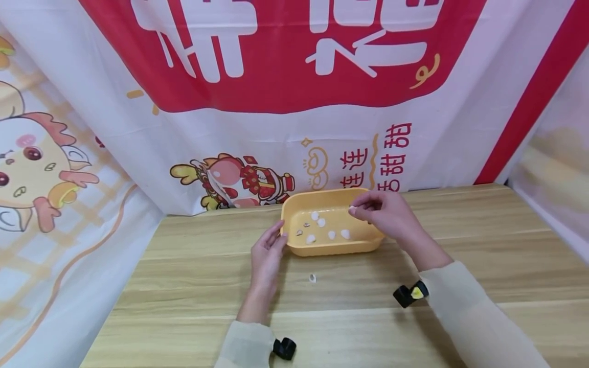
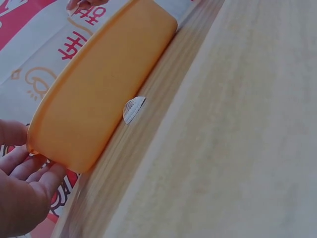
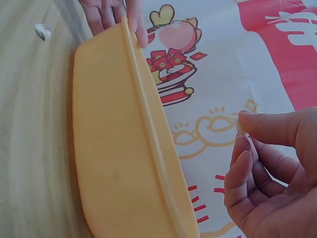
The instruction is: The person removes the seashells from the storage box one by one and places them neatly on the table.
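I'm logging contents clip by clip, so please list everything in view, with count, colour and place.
tray: one, yellow-orange, on the table
shells in the tray: at least seven, mostly white; the right hand may hide more
loose shell: one, whitish, on the table on the wearer's side of the tray
pinched piece: one, whitish, probably a shell, in the right hand
table: one, light wood, under the tray
printed cloth: count unclear, mainly white and red, behind the table and at its sides
black devices: two, at the wrists
sleeves: two, beige, on the forearms
hands: two, bare; left hand gripping the tray's left end, right hand above its right part
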The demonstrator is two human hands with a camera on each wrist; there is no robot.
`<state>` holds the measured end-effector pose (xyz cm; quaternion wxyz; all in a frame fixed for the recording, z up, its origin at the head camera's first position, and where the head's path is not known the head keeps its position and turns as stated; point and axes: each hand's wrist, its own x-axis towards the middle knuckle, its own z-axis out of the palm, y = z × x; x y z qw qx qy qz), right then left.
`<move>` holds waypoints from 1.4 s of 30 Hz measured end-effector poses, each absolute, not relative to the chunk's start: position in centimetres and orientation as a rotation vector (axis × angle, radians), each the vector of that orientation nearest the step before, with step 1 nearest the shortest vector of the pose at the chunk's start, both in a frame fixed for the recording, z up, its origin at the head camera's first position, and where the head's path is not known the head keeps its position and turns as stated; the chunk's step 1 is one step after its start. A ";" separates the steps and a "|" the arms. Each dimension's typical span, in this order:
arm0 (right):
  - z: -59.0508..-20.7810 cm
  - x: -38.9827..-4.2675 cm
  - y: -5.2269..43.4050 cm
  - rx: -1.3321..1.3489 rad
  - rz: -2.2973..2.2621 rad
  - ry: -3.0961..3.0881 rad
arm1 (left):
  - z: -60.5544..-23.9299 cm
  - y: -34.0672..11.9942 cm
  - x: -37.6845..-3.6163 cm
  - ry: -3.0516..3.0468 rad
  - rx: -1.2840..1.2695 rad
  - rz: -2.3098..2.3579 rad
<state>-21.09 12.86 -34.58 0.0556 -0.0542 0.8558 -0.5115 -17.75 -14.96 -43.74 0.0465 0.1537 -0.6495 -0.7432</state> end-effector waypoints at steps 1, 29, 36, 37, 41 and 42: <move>-34.7 -20.9 13.0 -0.172 -1.556 2.596 | -43.7 -15.0 -17.8 -1.987 0.471 -2.263; -38.7 -15.9 13.5 -0.185 -1.644 2.473 | -43.6 -14.8 -17.4 -2.208 0.340 -2.106; -40.3 -15.3 13.4 -0.184 -1.629 2.439 | -43.7 -14.8 -17.5 -2.208 0.347 -2.108; -40.5 -15.2 13.4 -0.189 -1.623 2.439 | -43.7 -14.8 -17.5 -2.210 0.348 -2.106; -41.1 -14.9 13.2 -0.149 -1.614 2.398 | -43.7 -14.8 -17.4 -2.212 0.348 -2.100; -41.3 -14.9 13.1 -0.139 -1.608 2.390 | -43.6 -14.8 -17.4 -2.212 0.346 -2.099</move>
